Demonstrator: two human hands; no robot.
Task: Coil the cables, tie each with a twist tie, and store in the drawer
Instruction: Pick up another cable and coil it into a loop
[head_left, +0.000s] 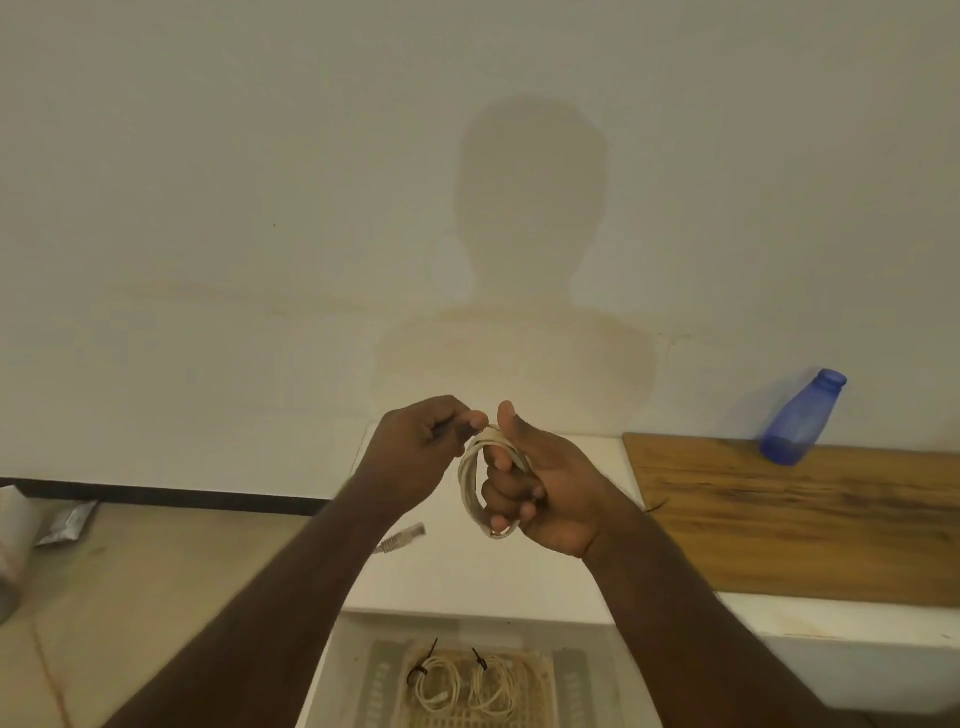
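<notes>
— Right hand (540, 483)?
— Fingers curled through the coiled off-white network cable (491, 483), thumb up.
— Left hand (421, 441)?
— Pinching the coil's top, just beside that thumb.
— Beyond?
— Loose plug (402, 538) dangling; two tied cream coils (462, 686) in the open drawer (343, 675), below the white desk's (457, 582) front edge.

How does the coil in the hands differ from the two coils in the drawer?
The held coil is up in the air, gripped by the right hand; the drawer coils lie flat on a woven mat. Each drawer coil carries a black twist tie; none shows on the held coil. The held coil trails a loose plug end near the left hand. All are pale cable, similarly looped.
</notes>
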